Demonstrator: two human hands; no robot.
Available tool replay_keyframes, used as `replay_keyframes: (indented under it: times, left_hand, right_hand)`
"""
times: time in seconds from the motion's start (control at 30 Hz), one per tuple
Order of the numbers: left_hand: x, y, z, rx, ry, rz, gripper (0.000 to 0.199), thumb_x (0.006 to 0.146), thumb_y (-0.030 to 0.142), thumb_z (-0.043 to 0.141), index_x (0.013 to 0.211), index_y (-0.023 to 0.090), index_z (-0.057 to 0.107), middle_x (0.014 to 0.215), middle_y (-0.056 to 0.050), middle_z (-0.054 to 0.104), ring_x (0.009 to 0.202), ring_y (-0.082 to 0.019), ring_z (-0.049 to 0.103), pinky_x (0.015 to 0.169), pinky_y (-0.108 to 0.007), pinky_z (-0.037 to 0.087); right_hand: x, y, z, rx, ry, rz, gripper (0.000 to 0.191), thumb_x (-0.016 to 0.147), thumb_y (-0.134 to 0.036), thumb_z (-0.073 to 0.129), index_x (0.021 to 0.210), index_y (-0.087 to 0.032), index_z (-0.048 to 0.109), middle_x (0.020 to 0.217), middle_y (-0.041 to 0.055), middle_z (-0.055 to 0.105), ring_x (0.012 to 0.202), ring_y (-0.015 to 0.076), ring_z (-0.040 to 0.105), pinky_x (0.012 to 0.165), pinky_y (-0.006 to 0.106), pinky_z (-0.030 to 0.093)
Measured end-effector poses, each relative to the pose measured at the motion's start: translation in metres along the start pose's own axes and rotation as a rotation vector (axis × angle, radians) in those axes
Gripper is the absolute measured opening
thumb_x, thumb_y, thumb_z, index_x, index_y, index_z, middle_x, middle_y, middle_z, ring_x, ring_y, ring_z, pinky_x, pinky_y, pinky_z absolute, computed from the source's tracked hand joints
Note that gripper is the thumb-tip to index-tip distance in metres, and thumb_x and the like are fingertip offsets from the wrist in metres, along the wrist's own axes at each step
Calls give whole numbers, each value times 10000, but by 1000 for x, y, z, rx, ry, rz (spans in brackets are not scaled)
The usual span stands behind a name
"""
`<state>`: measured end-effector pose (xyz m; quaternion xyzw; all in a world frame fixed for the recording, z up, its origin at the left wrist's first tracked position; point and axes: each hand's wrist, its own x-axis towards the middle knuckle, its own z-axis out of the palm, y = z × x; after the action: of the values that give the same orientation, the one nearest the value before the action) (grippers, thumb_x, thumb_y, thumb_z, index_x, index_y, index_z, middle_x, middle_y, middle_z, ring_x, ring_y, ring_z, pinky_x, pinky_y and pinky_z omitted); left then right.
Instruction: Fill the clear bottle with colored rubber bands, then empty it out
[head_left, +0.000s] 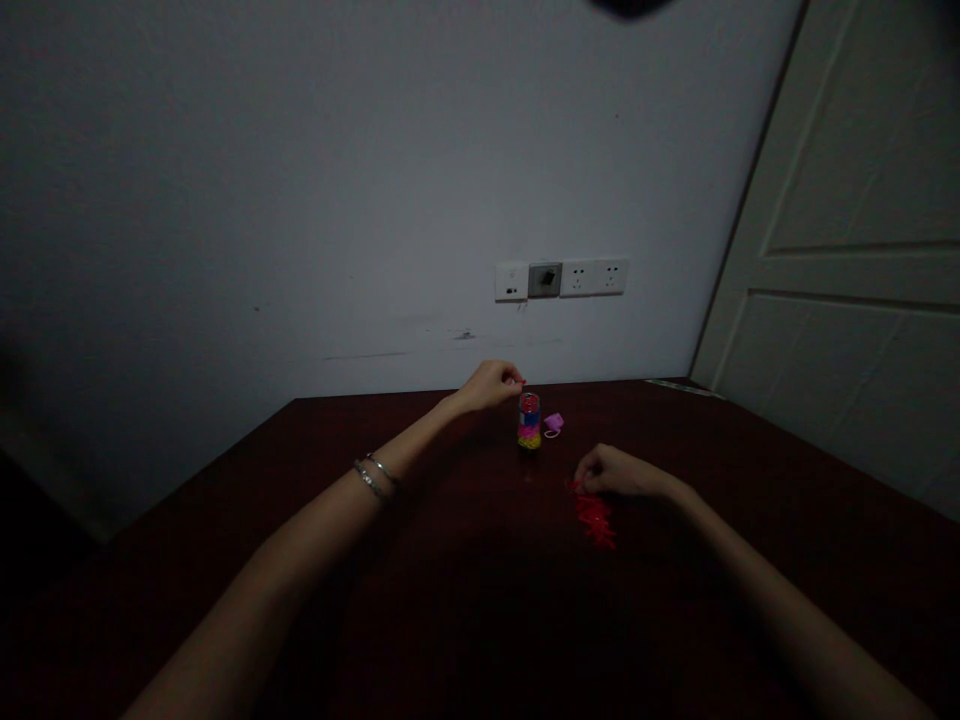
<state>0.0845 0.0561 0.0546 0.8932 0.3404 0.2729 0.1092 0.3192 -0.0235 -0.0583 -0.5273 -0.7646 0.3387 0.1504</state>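
Note:
A small clear jar (529, 432) stands upright on the table, with yellow, pink, blue and red layers inside. Just above its mouth on the left, my left hand (492, 385) pinches a tiny red piece (523, 382) between thumb and finger. My right hand (611, 470) is closed at the far end of a pile of thin red pieces (596, 520). Its fingertips touch the pile, but what they hold, if anything, is too small to make out. Close behind the jar on the right lies a small purple object (553, 421) with a pale loop.
The dark red-brown table (450, 600) reaches back to a pale wall (337, 200). White sockets and a grey switch plate (544, 280) are set in the wall. A panelled door (847, 330) rises on the right. The light is dim.

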Motion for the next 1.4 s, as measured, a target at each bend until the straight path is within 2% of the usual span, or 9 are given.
replay_keyframes:
  times: [0.3, 0.5, 1.17, 1.3, 1.4]
  left_hand:
    - [23, -3, 14, -36, -127, -83, 175, 674, 136, 555, 764, 58, 684, 636, -38, 609, 581, -93, 487, 567, -219, 366]
    - [24, -4, 17, -17, -135, -86, 172, 666, 131, 556, 740, 74, 701, 600, -28, 614, 560, -87, 487, 560, -213, 366]
    - [20, -7, 16, -123, -199, -68, 228, 664, 164, 552, 805, 84, 712, 698, -67, 670, 622, -107, 528, 586, -224, 380]
    - [22, -12, 16, -147, -139, -78, 235, 671, 193, 564, 816, 75, 708, 667, -53, 641, 609, -107, 510, 584, -232, 371]
    - [23, -20, 14, -211, 9, -104, 323, 683, 262, 596, 929, 70, 680, 656, -27, 598, 581, -92, 470, 572, -228, 358]
  right_hand:
    - [0, 2, -1, -16, 9, -36, 238, 627, -277, 557, 735, -118, 697, 642, 37, 644, 566, 127, 516, 530, 230, 381]
    - [-1, -2, -1, -20, 21, -12, 238, 637, -302, 574, 732, -121, 695, 625, 33, 638, 548, 121, 502, 504, 222, 358]
    - [-4, -1, -5, -1, 25, -2, 247, 660, -310, 570, 743, -111, 689, 648, 45, 636, 570, 126, 506, 523, 235, 366]
    - [-6, -1, -9, 9, 35, -5, 266, 659, -338, 582, 741, -108, 689, 664, 50, 644, 599, 135, 527, 548, 237, 380]
    - [-6, 0, -11, 37, 46, -6, 285, 655, -356, 590, 755, -107, 689, 673, 49, 647, 618, 141, 537, 566, 238, 392]
